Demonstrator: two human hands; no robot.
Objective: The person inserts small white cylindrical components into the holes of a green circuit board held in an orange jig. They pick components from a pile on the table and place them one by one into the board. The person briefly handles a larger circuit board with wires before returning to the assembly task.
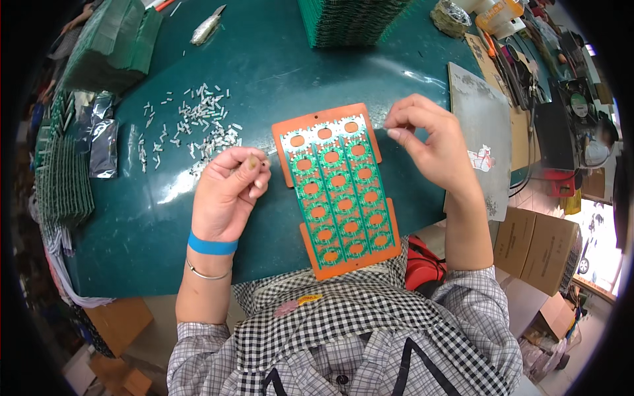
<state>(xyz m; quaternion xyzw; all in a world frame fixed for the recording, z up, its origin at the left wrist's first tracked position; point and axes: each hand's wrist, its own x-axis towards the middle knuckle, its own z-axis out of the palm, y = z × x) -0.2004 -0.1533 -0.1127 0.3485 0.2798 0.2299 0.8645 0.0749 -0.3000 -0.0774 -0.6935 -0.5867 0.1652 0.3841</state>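
A green circuit board panel with round cut-outs lies on an orange carrier plate on the dark green table. My left hand rests just left of the plate, fingers curled around a few small white parts. My right hand hovers at the plate's upper right corner, thumb and forefinger pinched together; whether a part sits between them is too small to tell. A scatter of small white parts lies on the table above my left hand.
Stacks of green panels stand at the back centre, the back left and the left edge. A grey metal sheet lies to the right. Silver bags sit at the left, cardboard boxes lower right.
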